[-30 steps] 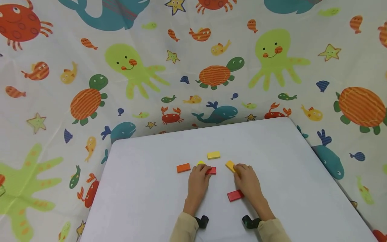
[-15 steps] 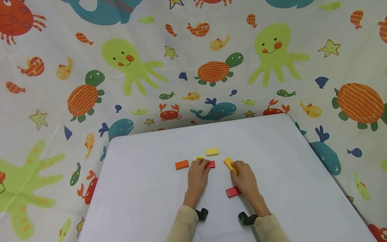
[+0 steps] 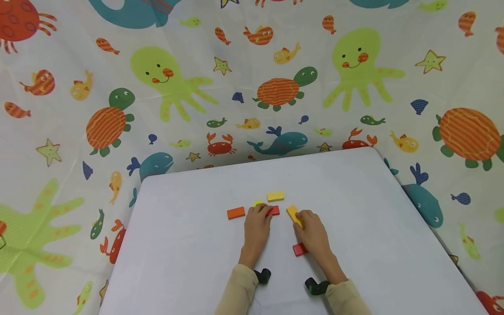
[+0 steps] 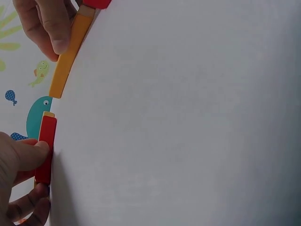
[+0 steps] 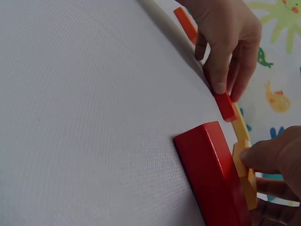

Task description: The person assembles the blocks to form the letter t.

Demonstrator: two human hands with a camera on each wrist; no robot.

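Observation:
My left hand (image 3: pixel 257 229) pinches a red block (image 3: pixel 273 211) flat on the white table; in the left wrist view the thumb presses its near side. Behind that hand a bright yellow piece (image 3: pixel 257 203) peeks out, mostly hidden. To the right, my right hand (image 3: pixel 313 232) grips a yellow-orange block (image 3: pixel 292 213), which lies slanted with its far end towards the red one, a small gap between them. A second red block (image 3: pixel 299 250) lies nearer me, partly covered by the right hand; it looms large in the right wrist view (image 5: pixel 209 174).
An orange block (image 3: pixel 236 213) lies left of the left hand. A pale yellow block (image 3: pixel 275 196) sits just beyond the hands. The white table (image 3: pixel 189 245) ends at a curtain (image 3: pixel 232 96) printed with sea animals, hanging behind and along the sides.
My right hand has slid left with the yellow-orange block, closer to the held red block, and covers more of the near red block. The left hand keeps its place. The head view has tilted slightly.

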